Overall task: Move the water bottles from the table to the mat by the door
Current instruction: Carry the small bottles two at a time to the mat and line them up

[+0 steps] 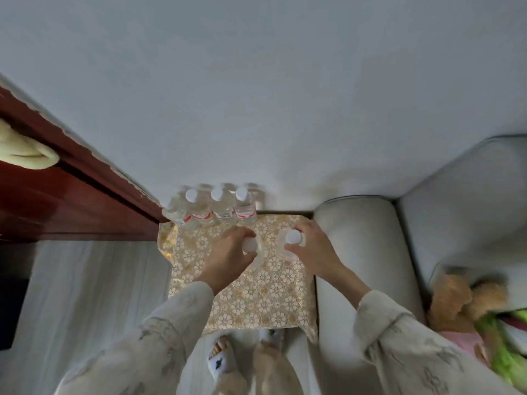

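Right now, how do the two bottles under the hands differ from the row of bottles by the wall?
The left hand and right hand each grip one of the held bottles by the neck; the row of bottles stands untouched. The held pair is mid-mat, seen from above; the row lines the mat's far edge, red labels showing. All are clear with white caps.

Dim, flat indoor light; soft motion blur throughout, wide-angle bending at edges.

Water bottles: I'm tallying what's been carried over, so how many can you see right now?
6: four in a row along the mat's far edge, one in the left hand, one in the right hand. Others may hide behind.
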